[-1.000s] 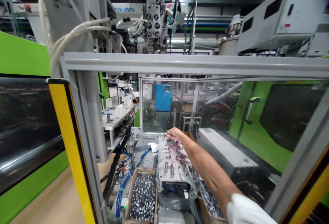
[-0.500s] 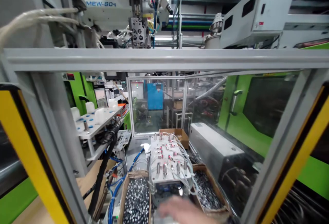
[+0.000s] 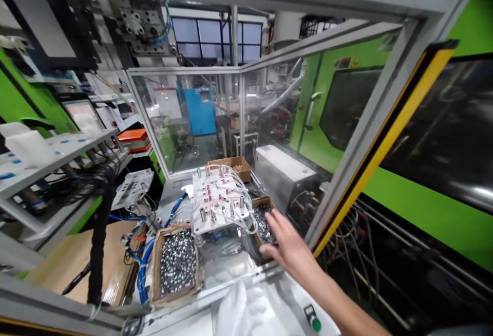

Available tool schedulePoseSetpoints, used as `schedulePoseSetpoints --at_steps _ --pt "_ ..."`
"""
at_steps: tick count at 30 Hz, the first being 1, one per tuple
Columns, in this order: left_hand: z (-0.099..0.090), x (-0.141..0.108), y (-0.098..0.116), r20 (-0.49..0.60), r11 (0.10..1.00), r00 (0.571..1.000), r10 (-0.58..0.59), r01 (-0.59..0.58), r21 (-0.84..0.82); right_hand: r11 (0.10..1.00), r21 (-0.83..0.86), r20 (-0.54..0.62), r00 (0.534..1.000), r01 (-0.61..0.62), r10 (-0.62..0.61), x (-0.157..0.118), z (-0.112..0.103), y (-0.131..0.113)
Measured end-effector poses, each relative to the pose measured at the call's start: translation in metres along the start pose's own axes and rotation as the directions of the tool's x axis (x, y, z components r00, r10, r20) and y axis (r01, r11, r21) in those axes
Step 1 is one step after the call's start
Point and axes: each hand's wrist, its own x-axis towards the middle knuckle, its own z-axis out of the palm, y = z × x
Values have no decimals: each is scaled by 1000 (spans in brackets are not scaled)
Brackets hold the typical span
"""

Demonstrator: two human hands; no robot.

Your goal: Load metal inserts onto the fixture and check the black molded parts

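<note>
My right hand reaches in from the lower right with its fingers stretched apart and nothing visible in them. It is at the near end of a cardboard box of small shiny metal parts, partly covering that box; whether it touches the box I cannot tell. Left of the hand stands a metal fixture plate with upright pins, red-tipped fittings and clear tubes. A second cardboard box, filled with small black and silver parts, stands to the plate's left. My left hand is out of view.
Whitish crumpled material lies at the near edge, beside a green push button. A yellow-edged frame post rises on the right. Blue hoses run along the left. A grey machine housing stands behind the hand.
The view has swung right and down. My right hand, blurred in front of the fixture before, is now farther right by the right-hand box, with its fingers spread.
</note>
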Motion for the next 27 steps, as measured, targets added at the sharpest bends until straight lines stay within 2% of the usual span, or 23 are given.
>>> schedulePoseSetpoints --at_steps 1,2,4,6,8,10,11,13,16,19,21,22,24,26,27 --pt "-7 1 -1 -23 998 1000 16 -15 62 1000 -21 -59 998 -18 16 2 -5 3" --pt "-14 3 -2 -47 991 998 37 -31 127 999 -19 -65 997 -40 39 1 -6 6" --pt "-29 7 -6 -83 971 993 82 -61 232 995 -14 64 993 -101 102 -12 -1 8" --pt "-39 13 -11 -54 917 987 150 -119 381 983 -93 258 950 -157 176 -36 16 7" --pt "-43 18 -18 39 775 974 221 -200 599 966 -201 391 891 -161 230 -63 38 3" --pt "-44 20 -26 118 610 960 254 -254 750 953 -265 448 856 -149 259 -85 58 -2" --pt "-43 20 -30 133 567 957 259 -262 781 949 -281 459 848 -143 264 -93 67 -4" --pt "-41 19 -35 123 580 957 261 -258 773 941 -311 453 851 -130 267 -103 80 -7" --pt "-39 16 -37 108 611 959 263 -251 751 929 -354 380 892 -106 246 -111 94 -8" --pt "-37 14 -36 57 676 967 249 -216 704 907 -411 275 937 -90 217 -115 101 -7" --pt "-38 12 -33 26 735 972 235 -195 650 923 -374 208 961 -95 183 -113 100 -10" --pt "-39 10 -30 10 767 974 228 -186 615 949 -297 181 970 -105 165 -110 98 -12" --pt "-43 4 -24 -44 831 975 216 -161 533 988 -29 168 973 -155 158 -103 95 -18" --pt "-45 -6 -19 -132 893 971 201 -126 432 941 238 224 956 -242 189 -97 97 -25" --pt "-46 -11 -17 -186 917 963 194 -111 383 907 314 261 944 -280 200 -95 101 -29"
